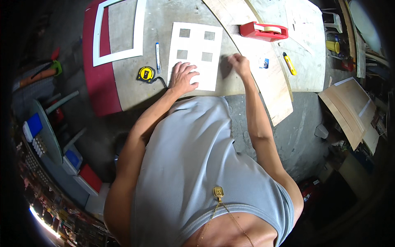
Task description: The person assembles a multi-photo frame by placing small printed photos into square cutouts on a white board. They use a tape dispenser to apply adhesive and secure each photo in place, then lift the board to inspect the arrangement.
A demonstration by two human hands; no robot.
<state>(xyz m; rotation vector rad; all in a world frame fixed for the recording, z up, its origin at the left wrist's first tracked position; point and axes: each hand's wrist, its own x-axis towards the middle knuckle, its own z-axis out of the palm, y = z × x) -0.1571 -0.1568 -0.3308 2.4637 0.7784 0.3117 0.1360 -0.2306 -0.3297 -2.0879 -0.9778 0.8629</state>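
A white sheet [196,43] with several square cut-outs lies on the worktable. My left hand [184,78] rests flat on its lower left part, fingers spread. Just right of the sheet, my right hand [240,65] is closed over the table beside a long plywood strip [273,92]; whatever its curled fingers may hold is hidden. Left of the sheet are a blue-and-white marker [158,57] and a yellow-and-black tape measure [146,74] with a dark strap. A small blue-and-white piece [264,63] lies on the strip.
A white rectangular frame [97,41] lies at the table's left, partly over a dark red panel [98,82]. A red tape dispenser [263,32] stands at the back right, and a yellow cutter [289,64] lies right of the strip. Wooden boards [347,109] lean beyond the table's right edge.
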